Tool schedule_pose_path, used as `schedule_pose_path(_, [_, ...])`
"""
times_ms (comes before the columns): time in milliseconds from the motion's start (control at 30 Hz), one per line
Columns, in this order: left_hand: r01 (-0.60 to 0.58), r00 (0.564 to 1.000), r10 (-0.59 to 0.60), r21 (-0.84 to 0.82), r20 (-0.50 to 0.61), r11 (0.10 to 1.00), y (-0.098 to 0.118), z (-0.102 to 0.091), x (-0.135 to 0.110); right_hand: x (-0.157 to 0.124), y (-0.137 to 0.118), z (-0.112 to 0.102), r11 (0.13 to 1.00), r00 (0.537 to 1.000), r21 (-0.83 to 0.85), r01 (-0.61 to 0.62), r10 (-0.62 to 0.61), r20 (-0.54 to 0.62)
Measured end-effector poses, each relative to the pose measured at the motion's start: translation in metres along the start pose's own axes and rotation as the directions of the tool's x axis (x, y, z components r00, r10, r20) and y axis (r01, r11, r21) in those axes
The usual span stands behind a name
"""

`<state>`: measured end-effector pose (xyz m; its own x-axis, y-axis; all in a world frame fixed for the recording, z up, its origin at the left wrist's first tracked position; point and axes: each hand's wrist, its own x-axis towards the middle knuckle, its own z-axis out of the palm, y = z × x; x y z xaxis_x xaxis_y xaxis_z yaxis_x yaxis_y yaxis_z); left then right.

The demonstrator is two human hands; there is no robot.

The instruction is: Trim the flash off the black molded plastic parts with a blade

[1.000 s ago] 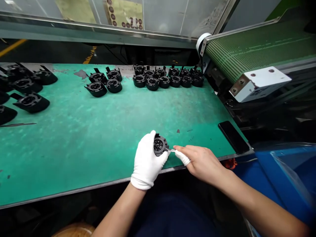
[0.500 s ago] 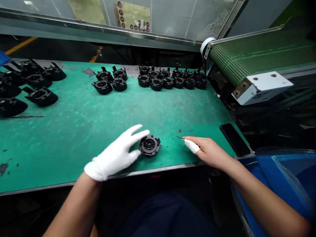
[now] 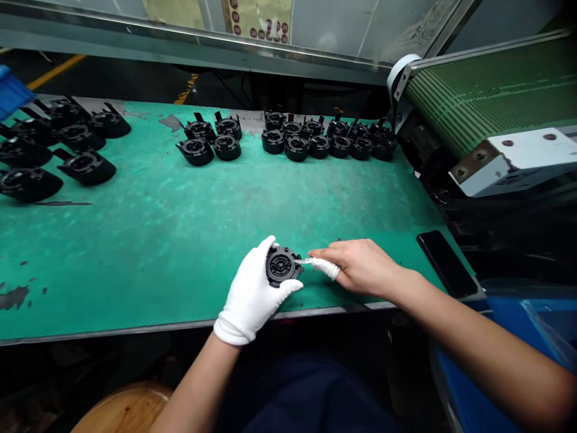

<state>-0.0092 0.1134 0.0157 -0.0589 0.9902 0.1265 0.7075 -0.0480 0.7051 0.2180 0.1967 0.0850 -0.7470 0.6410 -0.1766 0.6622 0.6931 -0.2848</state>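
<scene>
My left hand (image 3: 252, 285), in a white glove, is wrapped round a round black plastic part (image 3: 282, 266) near the front edge of the green table. Ribs and rings show on the part's upper face. My right hand (image 3: 356, 264), bare but for a white cover on the thumb, pinches a thin blade-like tool (image 3: 303, 261). The tool's tip meets the right rim of the black part. Its handle is hidden in my fingers, so I cannot tell its exact kind.
Several black cup-shaped housings stand in groups: at the left (image 3: 85, 165), mid-back (image 3: 197, 150) and back right (image 3: 296, 147). A phone (image 3: 446, 263) lies on the table's right edge. A green conveyor belt (image 3: 491, 90) rises at the right, with a white block (image 3: 518, 159) before it.
My left hand has closed round the black part, which is now tilted. My right hand has moved left, bringing the tool to the part's rim. The whole view has shifted slightly.
</scene>
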Motion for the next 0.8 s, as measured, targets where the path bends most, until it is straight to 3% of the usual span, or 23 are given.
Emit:
schedule_pose_path(133, [0.001,0.999,0.0,-0.017,0.037,1.0,-0.001,-0.006,-0.002,0.004,0.038,-0.009,0.948,0.964,-0.171,-0.267,0.262,-0.055])
schedule_pose_path(200, [-0.019,0.992,0.022,-0.024,0.126,1.0,-0.004,-0.014,0.001,0.002,0.06,-0.013,0.909,0.93,-0.194,-0.368,0.356,-0.096])
schedule_pose_path(267, [-0.076,0.953,0.083,-0.038,0.292,0.996,-0.009,-0.031,0.01,-0.001,0.073,-0.014,0.907,0.923,-0.175,-0.382,0.365,-0.124])
schedule_pose_path(333, [-0.133,0.881,0.146,-0.059,0.451,0.989,-0.02,-0.056,0.022,-0.004,0.075,-0.01,0.945,0.944,-0.093,-0.313,0.299,-0.139])
schedule_pose_path(367, [-0.133,0.869,0.146,-0.061,0.474,0.989,-0.028,-0.069,0.028,-0.005,0.072,-0.006,0.964,0.957,-0.04,-0.264,0.256,-0.138])
schedule_pose_path(400, [-0.109,0.892,0.119,-0.049,0.437,0.993,-0.035,-0.081,0.033,-0.006,0.068,-0.002,0.976,0.967,0.011,-0.219,0.219,-0.133])
schedule_pose_path(467, [0.014,0.966,0.0,-0.05,0.259,0.999,-0.05,-0.101,0.037,-0.006,0.056,0.005,0.981,0.977,0.084,-0.174,0.183,-0.111])
schedule_pose_path(567, [0.11,0.992,-0.095,-0.199,0.084,0.974,-0.062,-0.112,0.023,-0.003,0.031,0.014,0.977,0.986,0.175,-0.123,0.14,-0.091])
schedule_pose_path(633, [0.096,0.993,-0.077,-0.226,0.091,0.969,-0.061,-0.106,0.007,0.001,0.008,0.019,0.972,0.995,0.233,-0.04,0.06,-0.08])
schedule_pose_path(700, [0.099,0.99,-0.083,-0.138,0.116,0.985,-0.054,-0.092,-0.006,0.006,-0.019,0.026,0.966,0.998,0.255,0.037,-0.022,-0.062])
schedule_pose_path(800, [0.102,0.993,-0.099,-0.041,0.067,0.994,-0.045,-0.068,-0.015,0.012,-0.056,0.036,0.98,0.998,0.191,0.058,-0.053,-0.033])
